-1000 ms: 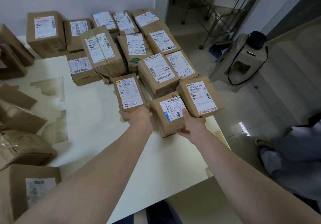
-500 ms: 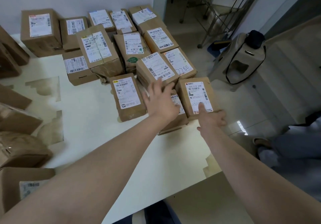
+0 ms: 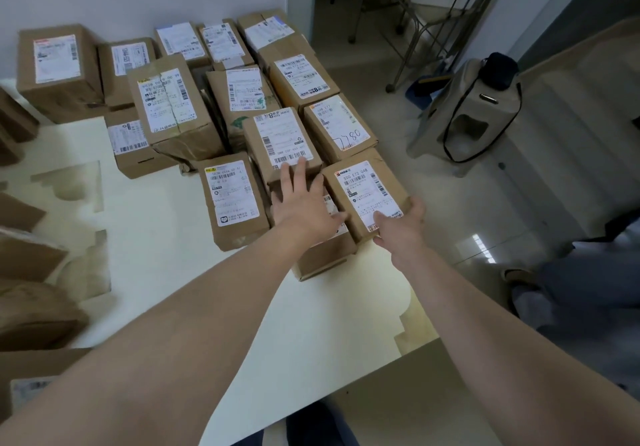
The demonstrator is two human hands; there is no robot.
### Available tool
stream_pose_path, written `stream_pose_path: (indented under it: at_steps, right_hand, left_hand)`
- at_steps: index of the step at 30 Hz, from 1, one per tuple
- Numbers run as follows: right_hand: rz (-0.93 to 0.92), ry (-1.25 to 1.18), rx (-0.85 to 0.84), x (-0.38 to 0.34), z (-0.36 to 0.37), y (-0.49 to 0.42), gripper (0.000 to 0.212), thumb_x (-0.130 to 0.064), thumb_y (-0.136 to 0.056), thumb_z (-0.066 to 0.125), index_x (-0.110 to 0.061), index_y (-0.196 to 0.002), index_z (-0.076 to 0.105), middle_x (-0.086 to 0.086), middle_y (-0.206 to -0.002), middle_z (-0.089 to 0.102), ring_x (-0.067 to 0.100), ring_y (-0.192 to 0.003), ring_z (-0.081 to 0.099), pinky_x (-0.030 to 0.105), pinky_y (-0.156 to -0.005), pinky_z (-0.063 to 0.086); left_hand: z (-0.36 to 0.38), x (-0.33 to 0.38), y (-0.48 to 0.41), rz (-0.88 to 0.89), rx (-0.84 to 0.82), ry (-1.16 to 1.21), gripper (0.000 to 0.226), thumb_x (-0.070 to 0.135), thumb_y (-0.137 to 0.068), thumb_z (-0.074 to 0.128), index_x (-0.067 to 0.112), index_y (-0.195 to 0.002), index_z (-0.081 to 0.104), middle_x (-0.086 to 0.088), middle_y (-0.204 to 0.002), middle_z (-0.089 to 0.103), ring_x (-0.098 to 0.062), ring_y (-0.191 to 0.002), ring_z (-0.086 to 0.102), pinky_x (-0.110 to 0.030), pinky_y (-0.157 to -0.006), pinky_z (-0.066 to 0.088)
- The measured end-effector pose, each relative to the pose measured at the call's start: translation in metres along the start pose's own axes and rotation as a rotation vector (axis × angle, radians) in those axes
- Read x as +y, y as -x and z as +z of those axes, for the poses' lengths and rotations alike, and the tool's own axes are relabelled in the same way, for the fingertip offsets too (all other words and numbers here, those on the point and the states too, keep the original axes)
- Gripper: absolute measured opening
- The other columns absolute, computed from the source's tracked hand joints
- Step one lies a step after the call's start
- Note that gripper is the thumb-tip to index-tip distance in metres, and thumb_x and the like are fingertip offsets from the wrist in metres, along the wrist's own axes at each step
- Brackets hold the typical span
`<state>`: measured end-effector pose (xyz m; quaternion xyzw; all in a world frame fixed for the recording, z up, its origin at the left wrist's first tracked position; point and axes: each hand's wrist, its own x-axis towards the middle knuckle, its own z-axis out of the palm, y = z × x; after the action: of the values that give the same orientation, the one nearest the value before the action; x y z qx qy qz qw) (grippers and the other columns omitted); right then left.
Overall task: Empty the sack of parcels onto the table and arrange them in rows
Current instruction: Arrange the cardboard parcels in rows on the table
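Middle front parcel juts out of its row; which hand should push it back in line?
Left. The left hand lies flat on the middle parcel; the right hand holds the corner parcel beside it.

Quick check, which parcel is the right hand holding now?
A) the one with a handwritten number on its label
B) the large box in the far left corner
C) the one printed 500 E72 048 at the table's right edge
C: the right hand grips the near end of the 500 E72 048 parcel, with its thumb on the label.
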<state>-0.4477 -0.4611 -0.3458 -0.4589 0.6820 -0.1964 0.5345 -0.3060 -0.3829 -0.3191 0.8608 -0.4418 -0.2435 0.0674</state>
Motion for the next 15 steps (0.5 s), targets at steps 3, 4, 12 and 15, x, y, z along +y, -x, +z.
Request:
stream_pose_path:
  at_steps: [3,4,12,15]
  right_hand:
    - [0.028,0.023,0.032,0.004,0.002,0.002,0.085,-0.018,-0.082,0.072,-0.035,-0.148,0.021,0.005,-0.146,0.037,0.025,-0.102,0.063,0.047,-0.087,0.057]
    - [0.040,0.067,0.082,0.004,0.003,0.004,0.082,-0.022,-0.083,0.072,-0.028,-0.147,0.023,0.009,-0.145,0.033,0.029,-0.108,0.059,0.048,-0.092,0.055]
    - [-0.310,0.609,0.377,-0.025,0.029,0.050,0.048,-0.024,-0.091,0.061,-0.005,-0.132,0.044,0.017,-0.140,0.034,0.036,-0.125,0.039,0.046,-0.102,0.035]
    - [-0.494,0.460,0.184,-0.036,0.059,0.068,0.030,-0.013,-0.094,0.055,-0.013,-0.124,0.055,0.010,-0.129,0.049,0.030,-0.113,0.052,0.038,-0.092,0.044]
  left_hand:
    - [-0.007,-0.001,0.011,0.038,-0.158,-0.114,0.134,0.077,-0.058,0.071,0.035,-0.151,-0.016,-0.006,-0.152,-0.040,-0.033,-0.137,-0.040,-0.074,-0.106,-0.008]
    - [-0.007,-0.002,0.017,0.047,-0.209,-0.184,0.142,0.074,-0.054,0.076,0.034,-0.149,-0.022,-0.008,-0.149,-0.045,-0.035,-0.136,-0.041,-0.077,-0.103,-0.009]
    - [-0.013,-0.034,0.042,0.096,-0.197,-0.298,0.136,0.065,-0.064,0.077,0.030,-0.150,-0.023,-0.008,-0.152,-0.040,-0.035,-0.139,-0.036,-0.070,-0.109,-0.010]
    - [-0.042,-0.052,0.047,0.021,-0.008,-0.153,0.102,0.059,-0.080,0.064,0.030,-0.155,0.000,-0.007,-0.159,-0.024,-0.032,-0.144,-0.028,-0.066,-0.111,-0.012]
